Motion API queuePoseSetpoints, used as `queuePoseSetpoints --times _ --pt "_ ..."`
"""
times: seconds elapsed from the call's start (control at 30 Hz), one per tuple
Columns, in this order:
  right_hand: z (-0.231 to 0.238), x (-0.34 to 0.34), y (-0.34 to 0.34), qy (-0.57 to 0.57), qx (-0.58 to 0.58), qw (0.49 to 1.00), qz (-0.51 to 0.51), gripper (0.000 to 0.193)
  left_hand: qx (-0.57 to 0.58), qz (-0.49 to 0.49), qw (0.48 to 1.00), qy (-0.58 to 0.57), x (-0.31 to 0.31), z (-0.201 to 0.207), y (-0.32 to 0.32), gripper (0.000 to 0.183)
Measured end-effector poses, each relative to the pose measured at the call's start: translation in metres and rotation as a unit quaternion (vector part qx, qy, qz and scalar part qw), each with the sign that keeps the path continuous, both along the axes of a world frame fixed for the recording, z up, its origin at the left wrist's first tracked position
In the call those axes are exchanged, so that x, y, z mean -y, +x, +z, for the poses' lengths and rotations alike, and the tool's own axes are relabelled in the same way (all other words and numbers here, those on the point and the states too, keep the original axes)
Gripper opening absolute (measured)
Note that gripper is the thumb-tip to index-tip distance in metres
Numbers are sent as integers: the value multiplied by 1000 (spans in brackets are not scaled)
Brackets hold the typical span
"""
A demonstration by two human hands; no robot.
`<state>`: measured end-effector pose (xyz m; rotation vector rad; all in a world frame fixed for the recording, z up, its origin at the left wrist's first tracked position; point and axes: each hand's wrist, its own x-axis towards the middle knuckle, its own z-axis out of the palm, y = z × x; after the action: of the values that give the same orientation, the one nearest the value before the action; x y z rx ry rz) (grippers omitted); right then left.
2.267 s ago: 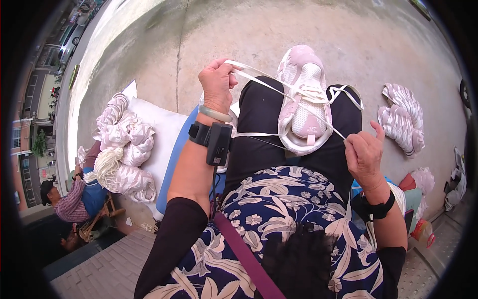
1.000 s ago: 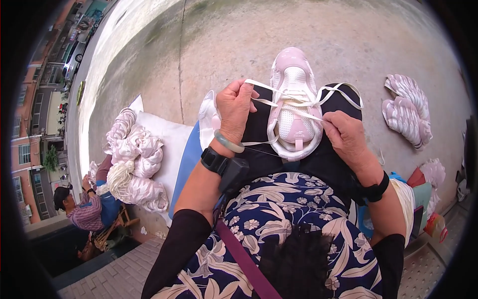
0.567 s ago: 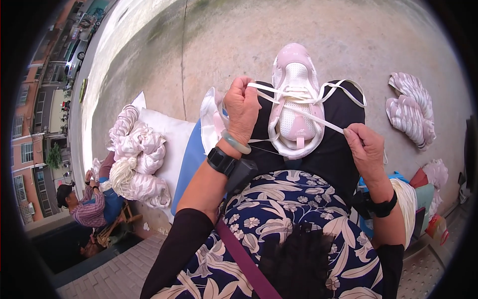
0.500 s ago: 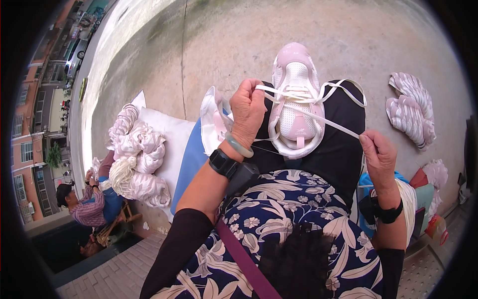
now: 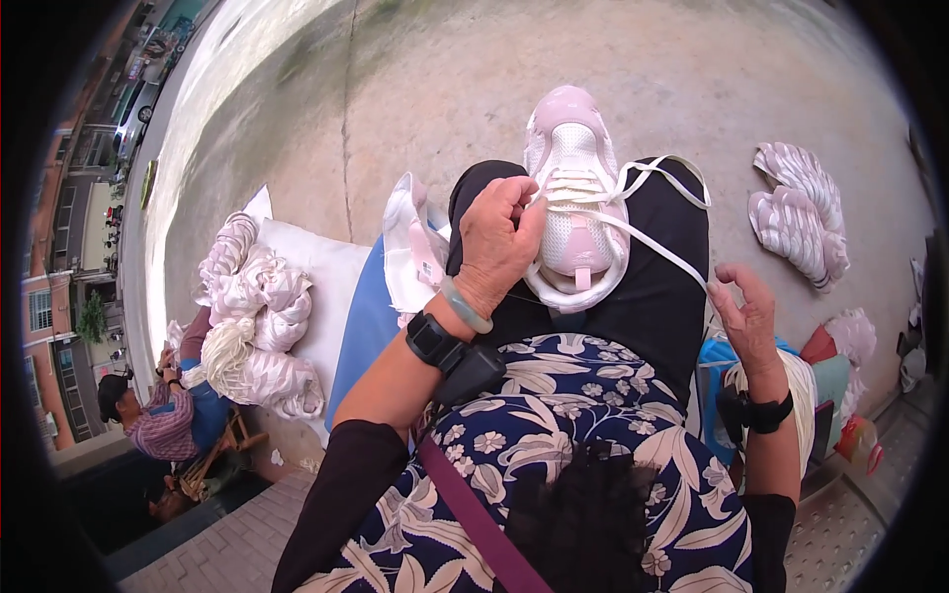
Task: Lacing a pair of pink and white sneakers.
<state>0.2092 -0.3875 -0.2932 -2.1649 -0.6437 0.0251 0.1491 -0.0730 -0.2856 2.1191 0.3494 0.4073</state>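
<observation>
So the shoe (image 5: 575,239) is on the person's lap, toe pointing away, lying over black trousers (image 5: 652,306). It's soft pink with holey white mesh and a rounded toe. Left hand (image 5: 502,242) is right at the shoe's left edge by the lacing, fingers curled in, but can't tell if it's pinching anything. Flat white lace (image 5: 667,254) runs in a pretty straight line from the shoe to the fingertips of the right hand (image 5: 743,308), which is half-curled off the shoe's right side; can't tell if it's actually gripping. Floppy loop of lace too, just right of the shoe. Well left of it: crinkly bundles (image 5: 272,296), pink and white. Well right: ridged, overlapping stacks (image 5: 799,219) on rough concrete (image 5: 445,89).
</observation>
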Motion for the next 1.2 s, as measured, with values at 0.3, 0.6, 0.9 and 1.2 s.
queuePoseSetpoints --times 0.3,0.6,0.9,1.2 --pt "20 -124 8 -60 102 988 98 51 107 -120 960 229 29 7 18 8" --pt "12 -131 6 -75 104 988 85 26 82 -100 958 256 37 3 20 11" --pt "0 -129 3 10 46 999 20 30 104 -116 935 319 47 0 28 9" --pt "-2 -118 1 54 -119 991 -5 49 108 -141 909 377 14 35 -5 5"
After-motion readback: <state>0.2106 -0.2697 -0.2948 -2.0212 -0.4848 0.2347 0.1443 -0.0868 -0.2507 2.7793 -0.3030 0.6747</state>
